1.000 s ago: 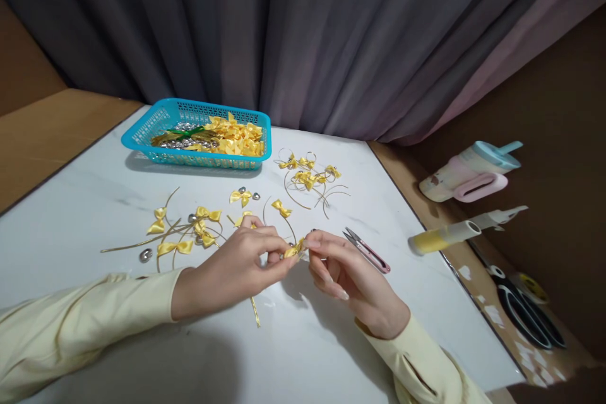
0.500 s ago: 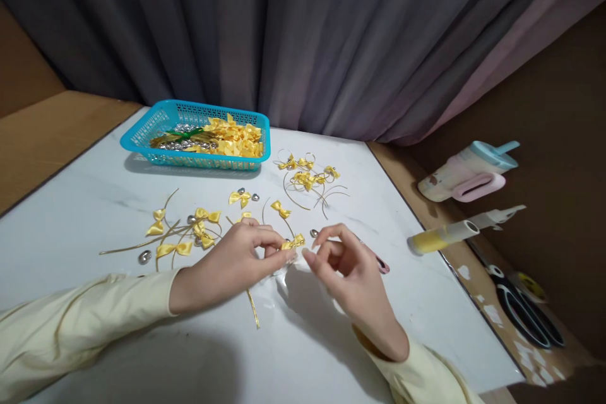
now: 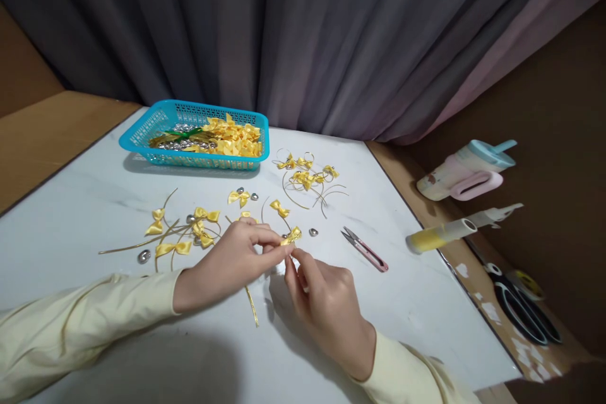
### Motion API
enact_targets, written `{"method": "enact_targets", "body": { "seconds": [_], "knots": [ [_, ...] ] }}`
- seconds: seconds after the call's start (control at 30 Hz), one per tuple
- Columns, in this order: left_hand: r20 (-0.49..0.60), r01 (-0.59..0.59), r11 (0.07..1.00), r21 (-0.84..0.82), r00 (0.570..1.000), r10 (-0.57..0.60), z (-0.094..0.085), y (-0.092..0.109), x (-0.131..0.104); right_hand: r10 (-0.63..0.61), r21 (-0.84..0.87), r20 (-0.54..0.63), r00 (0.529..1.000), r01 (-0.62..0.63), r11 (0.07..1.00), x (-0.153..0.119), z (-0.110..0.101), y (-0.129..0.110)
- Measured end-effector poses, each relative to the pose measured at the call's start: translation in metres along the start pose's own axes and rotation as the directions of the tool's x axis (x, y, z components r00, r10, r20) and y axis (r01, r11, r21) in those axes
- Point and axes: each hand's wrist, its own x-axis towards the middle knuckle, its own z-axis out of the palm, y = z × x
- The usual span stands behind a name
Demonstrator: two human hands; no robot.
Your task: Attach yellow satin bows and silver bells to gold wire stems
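Note:
My left hand [image 3: 237,259] pinches a small yellow bow [image 3: 292,235] between thumb and fingers, above the white marble-look table [image 3: 199,341]. Just to its right, my right hand [image 3: 326,303] has its fingertips closed together close under the bow; whatever is between them is too small to make out. Several yellow bows [image 3: 173,248], gold cords and silver heart beads [image 3: 144,256] lie left of my hands. Another heart bead [image 3: 313,232] sits just beyond my right hand. A gold cord [image 3: 252,306] lies below my left hand.
Behind stands a blue basket [image 3: 203,161] of bows and beads. Bows with looped cords [image 3: 307,179] lie at the back. Pink-handled snips [image 3: 365,250] rest at right. Beyond the table's right edge are a cup [image 3: 440,180], a glue bottle [image 3: 433,238] and scissors [image 3: 521,312].
My right hand has moved left and down to the bow, its fingers now closed together. The snips are uncovered. The bow in my left hand has tilted slightly.

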Motion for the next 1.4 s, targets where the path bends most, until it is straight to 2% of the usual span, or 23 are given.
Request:
{"method": "enact_targets", "body": {
  "seconds": [0.2, 0.27, 0.37, 0.43, 0.5, 0.6, 0.67, 0.73, 0.83, 0.9, 1.0, 1.1, 1.27, 1.33, 1.4],
  "knots": [
    [0.017, 0.038, 0.998, -0.060, 0.999, -0.037, 0.001, 0.000, 0.000, -0.043, -0.005, -0.042, 0.998, 0.042, 0.999, -0.001, 0.005, -0.001],
    [0.051, 0.081, 0.991, -0.110, 0.996, -0.076, -0.001, 0.000, 0.000, -0.007, 0.049, -0.003, 1.000, 0.007, 0.999, -0.002, 0.005, 0.000],
    [0.180, 0.196, 0.962, -0.192, 0.970, -0.161, -0.008, 0.002, 0.004, 0.068, 0.209, 0.129, 0.989, -0.094, 0.973, 0.000, -0.003, 0.005],
    [0.294, 0.261, 0.939, -0.225, 0.937, -0.190, -0.018, 0.003, 0.008, 0.071, 0.359, 0.297, 0.952, -0.180, 0.916, 0.005, -0.015, 0.013],
    [0.422, 0.292, 0.926, -0.240, 0.890, -0.171, -0.028, 0.003, 0.011, 0.031, 0.492, 0.468, 0.883, -0.290, 0.821, 0.012, -0.030, 0.023],
    [0.576, 0.312, 0.918, -0.245, 0.808, -0.121, -0.039, 0.001, 0.015, 0.005, 0.595, 0.604, 0.797, -0.455, 0.662, 0.021, -0.049, 0.039],
    [0.620, 0.327, 0.915, -0.237, 0.776, -0.117, -0.041, 0.001, 0.015, -0.016, 0.638, 0.634, 0.773, -0.512, 0.575, 0.023, -0.055, 0.046],
    [0.647, 0.343, 0.911, -0.229, 0.753, -0.121, -0.040, 0.000, 0.014, 0.013, 0.681, 0.584, 0.812, -0.499, 0.536, 0.023, -0.055, 0.049],
    [0.672, 0.373, 0.897, -0.236, 0.730, -0.126, -0.037, 0.001, 0.013, 0.168, 0.711, 0.396, 0.903, -0.417, 0.566, 0.021, -0.047, 0.050],
    [0.672, 0.395, 0.881, -0.261, 0.730, -0.128, -0.036, 0.002, 0.012, 0.239, 0.721, 0.298, 0.924, -0.382, 0.578, 0.021, -0.041, 0.048],
    [0.645, 0.416, 0.860, -0.294, 0.751, -0.143, -0.036, 0.002, 0.012, 0.283, 0.768, 0.258, 0.924, -0.374, 0.520, 0.021, -0.035, 0.045],
    [0.620, 0.416, 0.861, -0.291, 0.768, -0.161, -0.036, 0.003, 0.012, 0.309, 0.831, 0.311, 0.899, -0.415, 0.371, 0.021, -0.032, 0.040],
    [0.517, 0.355, 0.904, -0.239, 0.834, -0.191, -0.033, 0.005, 0.010, 0.268, 0.856, 0.494, 0.827, -0.517, 0.016, 0.018, -0.031, 0.033],
    [0.455, 0.312, 0.929, -0.199, 0.869, -0.195, -0.032, 0.006, 0.009, 0.250, 0.845, 0.526, 0.813, -0.533, -0.047, 0.018, -0.031, 0.032],
    [0.396, 0.271, 0.949, -0.160, 0.899, -0.190, -0.031, 0.007, 0.009, 0.277, 0.856, 0.499, 0.821, -0.516, -0.013, 0.018, -0.033, 0.033]
  ]
}}
